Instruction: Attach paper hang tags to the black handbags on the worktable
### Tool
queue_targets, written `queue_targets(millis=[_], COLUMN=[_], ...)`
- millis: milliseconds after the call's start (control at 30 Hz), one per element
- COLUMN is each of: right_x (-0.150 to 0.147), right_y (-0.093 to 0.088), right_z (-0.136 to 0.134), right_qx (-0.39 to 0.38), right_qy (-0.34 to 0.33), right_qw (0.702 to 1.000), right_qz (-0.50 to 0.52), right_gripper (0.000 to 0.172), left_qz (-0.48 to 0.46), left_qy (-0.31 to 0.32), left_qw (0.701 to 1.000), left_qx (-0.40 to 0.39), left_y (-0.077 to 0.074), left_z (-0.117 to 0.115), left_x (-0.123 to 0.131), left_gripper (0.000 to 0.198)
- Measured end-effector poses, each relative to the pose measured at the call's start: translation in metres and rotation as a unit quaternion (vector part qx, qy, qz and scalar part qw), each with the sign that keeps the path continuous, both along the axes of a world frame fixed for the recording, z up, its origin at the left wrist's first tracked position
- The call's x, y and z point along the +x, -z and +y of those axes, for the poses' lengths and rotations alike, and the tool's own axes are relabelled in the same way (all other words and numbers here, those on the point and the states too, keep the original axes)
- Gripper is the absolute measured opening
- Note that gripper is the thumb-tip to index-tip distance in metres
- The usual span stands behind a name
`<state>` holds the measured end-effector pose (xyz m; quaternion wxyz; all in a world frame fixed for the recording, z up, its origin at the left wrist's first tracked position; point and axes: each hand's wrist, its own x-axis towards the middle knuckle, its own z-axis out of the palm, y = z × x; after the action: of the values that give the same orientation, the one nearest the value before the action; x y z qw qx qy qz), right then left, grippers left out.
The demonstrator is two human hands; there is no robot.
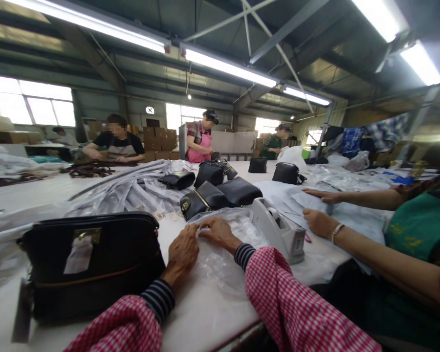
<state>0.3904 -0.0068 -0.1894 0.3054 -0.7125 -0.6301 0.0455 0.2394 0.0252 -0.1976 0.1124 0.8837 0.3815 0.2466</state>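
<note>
A clear plastic bag point(223, 264) lies on the white table, and both of my hands are at its far left edge. My left hand point(183, 252) has its fingers pressed together on the plastic, close to the other hand. My right hand point(218, 233) pinches the same edge with its fingertips. To the left stands a large black handbag point(95, 264) with a gold clasp, partly wrapped in white film, and a dark tag hanging at its side. A grey tape dispenser point(278, 230) sits just right of the plastic.
Several black handbags point(209, 195) lie beyond my hands. Plastic sheets point(121, 193) are heaped behind the large handbag. At the right, a person's hands point(320, 220) rest on white sheets point(355, 225). Other people work across the table point(242, 172).
</note>
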Motion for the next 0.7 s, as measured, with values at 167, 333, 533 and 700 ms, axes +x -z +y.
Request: queue_targets(millis=[167,333,533,700], right_x=[-0.004,0.043,0.071,0.063], right_y=[-0.004,-0.022,-0.024,-0.019], right_z=[-0.008,-0.034,-0.05,-0.047], right_qx=[-0.004,-0.023,-0.077,-0.073], right_qy=[0.069,0.157,0.165,0.139], right_qw=[0.997,0.985,0.98,0.986], right_qz=[-0.04,-0.074,-0.08,-0.063], right_gripper=[0.021,0.025,0.018,0.018], left_qz=[0.016,0.041,0.063,0.053], left_qy=[0.011,-0.01,-0.003,0.009], left_qw=[0.998,0.986,0.98,0.982], left_qx=[0.061,0.16,0.186,0.184], left_y=[0.004,0.001,0.001,0.003], left_z=[-0.001,-0.014,-0.022,-0.02], left_x=[0.001,0.005,0.004,0.003], left_gripper=[0.043,0.057,0.069,0.075])
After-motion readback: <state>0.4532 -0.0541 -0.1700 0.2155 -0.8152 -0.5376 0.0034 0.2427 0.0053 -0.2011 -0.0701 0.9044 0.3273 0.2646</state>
